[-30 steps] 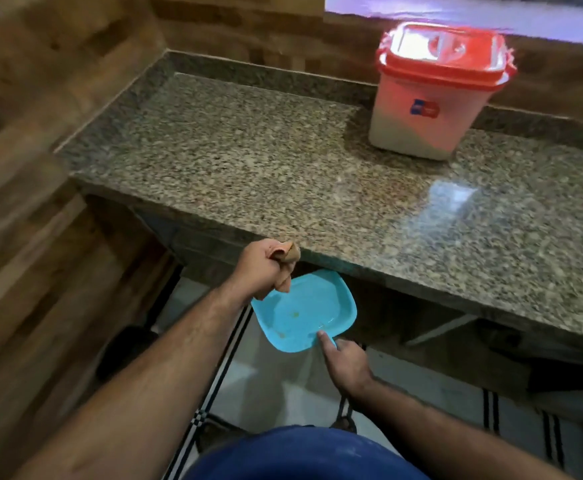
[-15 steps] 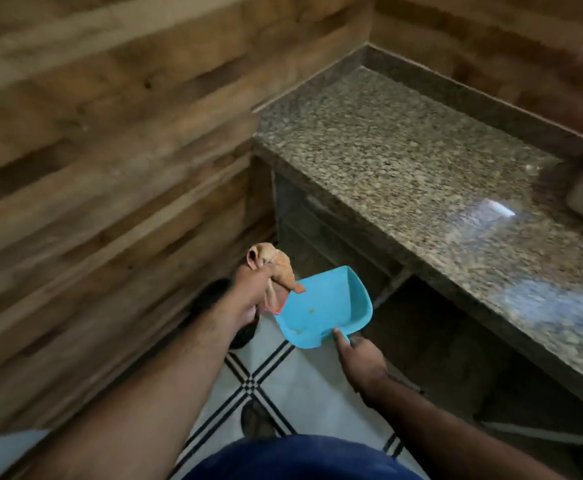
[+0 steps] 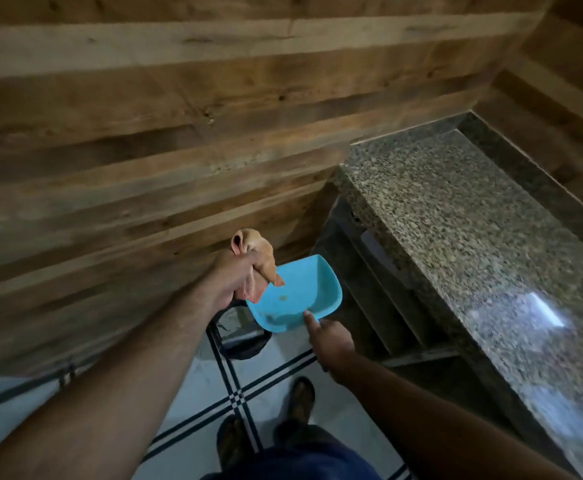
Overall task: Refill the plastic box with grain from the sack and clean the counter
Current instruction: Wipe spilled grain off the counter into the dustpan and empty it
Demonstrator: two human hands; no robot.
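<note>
My left hand (image 3: 236, 282) grips a bunched tan cloth (image 3: 253, 245) just left of a blue plastic dustpan (image 3: 300, 294). My right hand (image 3: 329, 337) holds the dustpan from below, thumb on its near rim, out over the floor. A few small crumbs or grains lie inside the pan. The granite counter (image 3: 473, 237) runs along the right side. The plastic box and the sack are out of view.
A dark bin with a black liner (image 3: 243, 336) stands on the tiled floor under the dustpan, against the wood-panelled wall (image 3: 144, 133). Open shelves (image 3: 380, 289) sit beneath the counter. My feet (image 3: 265, 424) are on the white tiles with black lines.
My view has swung left, away from the counter, and the red-lidded box has left the frame. Both hands carried the dustpan and cloth from the counter edge to above the floor bin.
</note>
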